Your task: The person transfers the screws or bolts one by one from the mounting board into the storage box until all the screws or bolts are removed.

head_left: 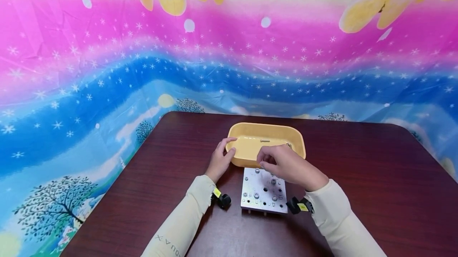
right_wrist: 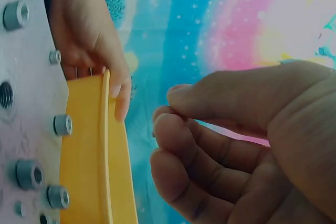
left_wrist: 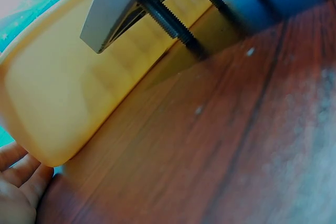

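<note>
A yellow plastic tray (head_left: pixel 266 129) stands on the table with a few small metal screws (head_left: pixel 264 141) inside. My left hand (head_left: pixel 220 159) grips its left end, the thumb at the rim, as the right wrist view also shows. Nearer to me is a silver metal plate (head_left: pixel 255 183), with several socket head screws (right_wrist: pixel 30 174) standing in it. My right hand (head_left: pixel 286 165) hovers over the plate's far edge, near the tray's front wall. Its thumb and fingertips (right_wrist: pixel 173 129) are drawn together; whether something small lies between them is hard to see.
Threaded screw shanks (left_wrist: pixel 170 22) stick out below the plate, which sits raised above the dark wooden table (head_left: pixel 171 145). A printed cloth (head_left: pixel 229 58) hangs behind the table. Each wrist carries a small black camera (head_left: pixel 223 200).
</note>
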### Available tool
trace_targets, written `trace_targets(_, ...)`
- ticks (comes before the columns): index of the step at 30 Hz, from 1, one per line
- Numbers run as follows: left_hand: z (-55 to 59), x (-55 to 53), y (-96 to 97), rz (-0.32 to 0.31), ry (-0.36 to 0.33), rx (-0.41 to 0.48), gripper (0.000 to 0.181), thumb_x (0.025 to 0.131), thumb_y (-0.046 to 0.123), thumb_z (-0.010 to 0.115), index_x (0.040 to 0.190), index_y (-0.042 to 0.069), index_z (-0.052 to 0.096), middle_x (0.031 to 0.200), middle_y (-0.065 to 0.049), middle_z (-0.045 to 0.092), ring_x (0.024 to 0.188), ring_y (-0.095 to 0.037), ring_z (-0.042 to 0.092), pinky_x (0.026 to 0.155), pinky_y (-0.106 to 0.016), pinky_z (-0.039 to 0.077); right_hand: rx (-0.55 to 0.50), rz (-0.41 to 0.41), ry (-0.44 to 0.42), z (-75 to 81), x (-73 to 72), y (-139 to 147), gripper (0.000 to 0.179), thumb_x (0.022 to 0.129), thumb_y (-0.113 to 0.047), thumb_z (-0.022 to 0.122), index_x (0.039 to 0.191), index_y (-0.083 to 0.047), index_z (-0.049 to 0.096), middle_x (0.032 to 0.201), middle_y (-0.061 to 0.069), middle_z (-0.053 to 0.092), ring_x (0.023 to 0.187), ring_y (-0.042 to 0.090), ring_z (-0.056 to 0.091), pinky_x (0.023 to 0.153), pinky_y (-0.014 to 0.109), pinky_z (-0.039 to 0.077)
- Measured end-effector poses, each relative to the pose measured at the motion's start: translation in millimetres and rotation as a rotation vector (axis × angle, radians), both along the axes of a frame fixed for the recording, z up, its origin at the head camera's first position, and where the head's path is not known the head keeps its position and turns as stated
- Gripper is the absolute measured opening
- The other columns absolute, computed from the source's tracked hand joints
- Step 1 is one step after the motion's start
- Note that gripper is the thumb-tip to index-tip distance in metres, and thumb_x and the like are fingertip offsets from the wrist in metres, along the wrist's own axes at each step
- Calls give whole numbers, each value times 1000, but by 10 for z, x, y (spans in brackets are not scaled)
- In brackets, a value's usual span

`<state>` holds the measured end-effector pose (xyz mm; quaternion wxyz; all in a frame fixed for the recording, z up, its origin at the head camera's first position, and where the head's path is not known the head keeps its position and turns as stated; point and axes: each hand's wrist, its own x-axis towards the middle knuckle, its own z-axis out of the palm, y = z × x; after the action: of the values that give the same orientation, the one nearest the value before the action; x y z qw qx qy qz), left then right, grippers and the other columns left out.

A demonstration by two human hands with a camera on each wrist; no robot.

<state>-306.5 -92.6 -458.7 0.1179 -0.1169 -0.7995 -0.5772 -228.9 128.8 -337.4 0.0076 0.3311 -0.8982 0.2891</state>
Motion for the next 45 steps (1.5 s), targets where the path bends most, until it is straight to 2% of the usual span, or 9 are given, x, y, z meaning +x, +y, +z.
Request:
trace_targets(7,-10,-4,-6,-5,-13,2,34,92,20,56,126,23,60,133,-1,53,125,-18,46,101,-43,40,-49,-76,23,-52,-126,136,5,90,-7,63,93,-8,67,78,-2,65,69,9,57,64,27,50)
trace_targets(10,-13,-4,-12,-3,-15,0,33,93,21,56,126,25,60,133,-1,53,125,-18,46,101,-43,40,-73,-116,25,-88,-187,217,8,90,-5,62,94,-10,68,83,2,66,72,10,57,65,28,50)
trace_targets(17,-9,-2,-19,-5,-15,8,33,93,19,56,126,24,60,132,-1,53,125,-17,46,100,-42,41,-111,-211,40,-202,-326,365,15,90,-4,61,94,-15,71,85,3,67,70,13,56,60,29,48)
trace_targets(22,-8,0,-23,-1,-14,7,34,93,19,57,126,23,60,133,-2,53,124,-17,46,100,-41,41,-103,-231,20,-281,-398,403,16,90,-4,59,93,-12,72,80,3,65,65,16,51,59,30,45)
trace_targets(31,-9,-4,-19,-5,-13,5,33,93,19,57,126,24,60,133,-2,53,125,-18,46,101,-43,41,-77,-249,-36,-504,-498,462,12,89,-2,58,91,-9,67,82,2,66,67,16,53,59,31,46)
trace_targets(40,7,-6,-1,-8,-4,15,33,93,17,57,124,25,61,132,-1,54,124,-17,46,100,-41,41,-43,-278,-43,-562,-517,454,9,86,-4,59,93,-7,64,70,-2,60,59,14,50,56,31,44)
trace_targets(45,11,3,-7,-11,-9,23,33,93,18,58,124,25,61,131,-2,54,123,-18,47,100,-42,41,3,-307,-44,-561,-517,446,10,88,-9,59,94,-9,67,70,-2,58,61,15,49,59,32,44)
